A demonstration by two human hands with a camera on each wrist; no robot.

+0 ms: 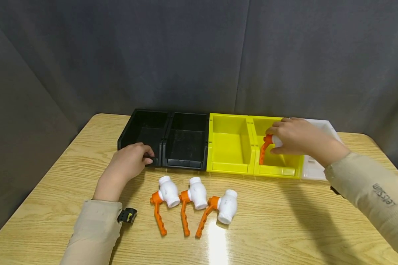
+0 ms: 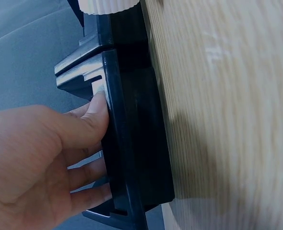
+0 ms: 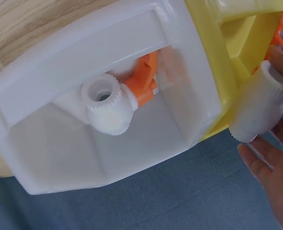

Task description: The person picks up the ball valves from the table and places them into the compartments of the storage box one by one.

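Note:
My right hand (image 1: pixel 295 136) holds a white plastic ball valve (image 3: pixel 261 103) with an orange handle (image 1: pixel 263 150), at the right yellow bin (image 1: pixel 278 171). The handle hangs downward, and the fingers hide much of the white body in the head view. My left hand (image 1: pixel 129 162) grips the front rim of the leftmost black bin (image 2: pixel 115 120); its thumb lies on the lip and the other fingers reach behind it. Three more such valves lie in a row on the table: a left valve (image 1: pixel 168 191), a middle valve (image 1: pixel 197 193) and a right valve (image 1: pixel 227 207).
A second black bin (image 1: pixel 185 162) and the left yellow bin (image 1: pixel 230 167) stand between my hands in the bin row. At its right end, a white bin (image 3: pixel 84 52) has another ball valve (image 3: pixel 110 108) inside. The wooden table (image 1: pixel 252 239) ends at a grey curtain (image 1: pixel 185 55).

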